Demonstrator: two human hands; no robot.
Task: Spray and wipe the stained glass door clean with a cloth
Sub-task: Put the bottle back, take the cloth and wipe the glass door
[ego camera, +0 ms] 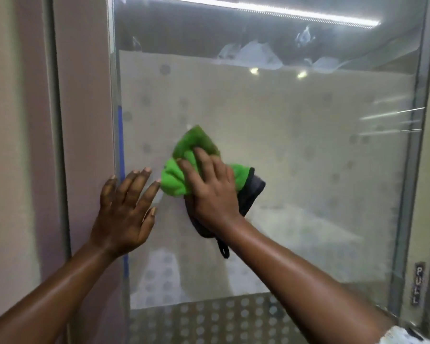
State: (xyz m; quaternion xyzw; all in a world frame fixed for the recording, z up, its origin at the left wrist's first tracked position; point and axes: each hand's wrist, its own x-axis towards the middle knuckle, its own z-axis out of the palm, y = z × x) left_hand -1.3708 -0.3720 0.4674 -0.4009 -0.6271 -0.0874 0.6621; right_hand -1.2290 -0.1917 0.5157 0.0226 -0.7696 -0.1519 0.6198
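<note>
Filling most of the view, the upright glass door [296, 170] carried a wide frosted band across its middle, with faint round dots scattered over it and a sharper dotted pattern [221, 319] along the bottom. A pale wall panel [85, 108] stood to its left, and a metal frame [413, 170] ran down its right side. A reflected strip of light [308, 14] slanted across the clear glass at the top. The left hand [124, 212] was held flat at the door's left edge, fingers straight and spread apart, overlapping a narrow blue strip [121, 145]; whether it touched the glass could not be told. The right hand [211, 192] pressed the cloth [176, 180] against the frosted band, left of the door's centre, its fingers splayed over the fabric rather than curled round it. The cloth was bunched, green with a dark grey backing, its long axis roughly vertical: a green corner pointed upward and a dark loop hung at the lower end. A small PULL label [418, 284] sat low on the right frame.
</note>
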